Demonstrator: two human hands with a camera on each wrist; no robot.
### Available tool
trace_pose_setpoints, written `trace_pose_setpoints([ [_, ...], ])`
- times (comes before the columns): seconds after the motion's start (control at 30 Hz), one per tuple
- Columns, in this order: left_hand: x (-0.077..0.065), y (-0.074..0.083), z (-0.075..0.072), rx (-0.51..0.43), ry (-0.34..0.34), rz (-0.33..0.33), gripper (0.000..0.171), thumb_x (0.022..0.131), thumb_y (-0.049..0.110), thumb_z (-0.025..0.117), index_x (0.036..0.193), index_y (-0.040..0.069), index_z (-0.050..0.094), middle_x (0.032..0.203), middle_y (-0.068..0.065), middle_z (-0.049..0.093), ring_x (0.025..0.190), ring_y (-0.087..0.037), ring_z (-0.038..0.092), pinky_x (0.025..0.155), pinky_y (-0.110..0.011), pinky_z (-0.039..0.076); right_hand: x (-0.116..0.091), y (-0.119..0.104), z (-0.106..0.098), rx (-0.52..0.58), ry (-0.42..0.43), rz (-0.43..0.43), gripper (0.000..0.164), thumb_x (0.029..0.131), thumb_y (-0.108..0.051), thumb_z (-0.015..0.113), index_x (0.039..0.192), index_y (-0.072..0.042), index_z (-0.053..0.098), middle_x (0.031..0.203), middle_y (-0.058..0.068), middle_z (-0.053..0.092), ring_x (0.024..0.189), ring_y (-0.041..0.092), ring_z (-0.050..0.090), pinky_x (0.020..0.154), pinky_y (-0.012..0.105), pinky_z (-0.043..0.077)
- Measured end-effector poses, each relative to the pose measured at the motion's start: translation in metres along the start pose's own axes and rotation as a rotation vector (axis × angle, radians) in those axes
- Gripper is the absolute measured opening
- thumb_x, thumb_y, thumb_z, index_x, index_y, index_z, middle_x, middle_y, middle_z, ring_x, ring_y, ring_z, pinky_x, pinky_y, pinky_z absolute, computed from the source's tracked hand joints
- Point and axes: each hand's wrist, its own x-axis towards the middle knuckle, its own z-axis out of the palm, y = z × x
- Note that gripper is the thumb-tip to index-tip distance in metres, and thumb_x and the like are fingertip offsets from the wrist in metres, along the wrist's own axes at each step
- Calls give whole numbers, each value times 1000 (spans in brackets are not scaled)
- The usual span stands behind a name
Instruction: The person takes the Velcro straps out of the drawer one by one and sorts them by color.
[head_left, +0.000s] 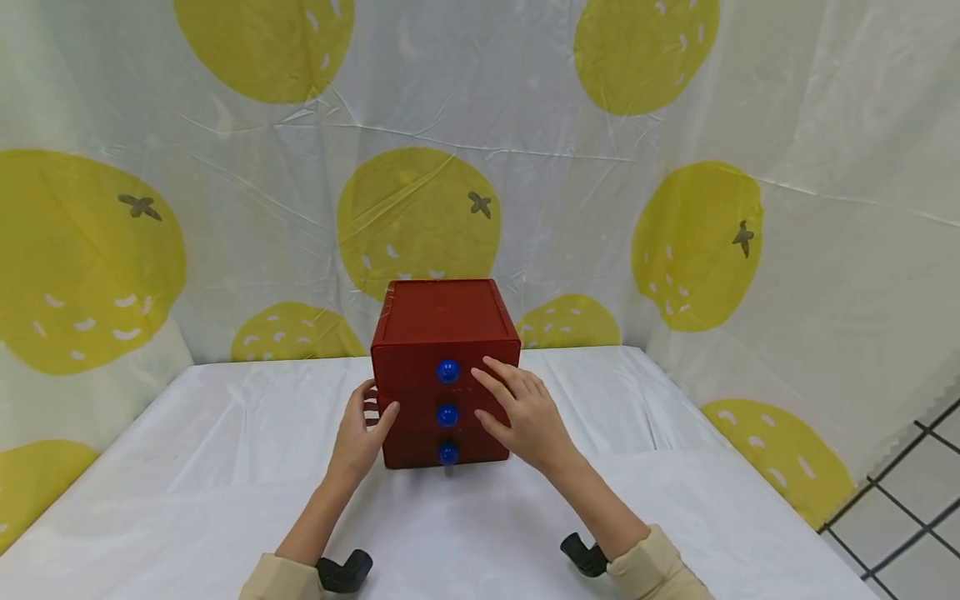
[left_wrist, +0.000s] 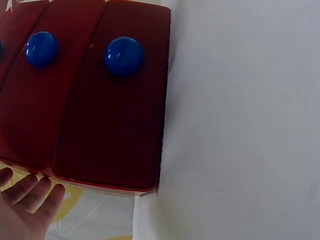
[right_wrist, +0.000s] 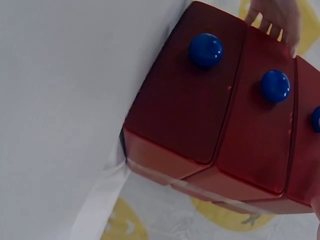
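Note:
A red three-drawer box (head_left: 412, 446) stands on the white-covered table, its front facing me. Each drawer has a round blue knob: top (head_left: 447, 372), middle (head_left: 447, 415) and bottom (head_left: 447, 454). My left hand (head_left: 356, 442) is at the box's left side, thumb by the front edge and loosely extended fingertips right at the side wall. In front of the right half is my right hand (head_left: 528, 417), fingers spread and pointing toward the upper knobs, nothing held. All the drawers look closed. The left wrist view shows the left fingers (left_wrist: 37, 197) beside the box.
White cloth (head_left: 240, 500) covers the table. Behind and at the sides hangs a pale curtain (head_left: 555, 217) with large yellow fruit prints. Black curved pieces (head_left: 345, 572) sit near both wrists. A dark wire grid (head_left: 900, 500) is at the lower right.

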Motion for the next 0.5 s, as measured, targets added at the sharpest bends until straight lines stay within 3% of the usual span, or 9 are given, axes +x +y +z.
trace_pose_setpoints([
  [0.2,-1,2,3,-21,0,-37,64,88,38,56,138,8,28,125,-10,44,109,-22,45,92,-42,44,3,-3,2,-2,19,-24,59,74,-19,74,127,-12,51,130,9,49,113,24,49,92,38,45],
  [0.5,-3,2,8,-88,56,-45,62,86,38,59,135,9,32,126,-9,45,112,-22,45,95,-44,43,9,-9,7,32,42,-42,57,74,-15,74,126,-12,51,130,10,47,113,23,49,90,31,48],
])
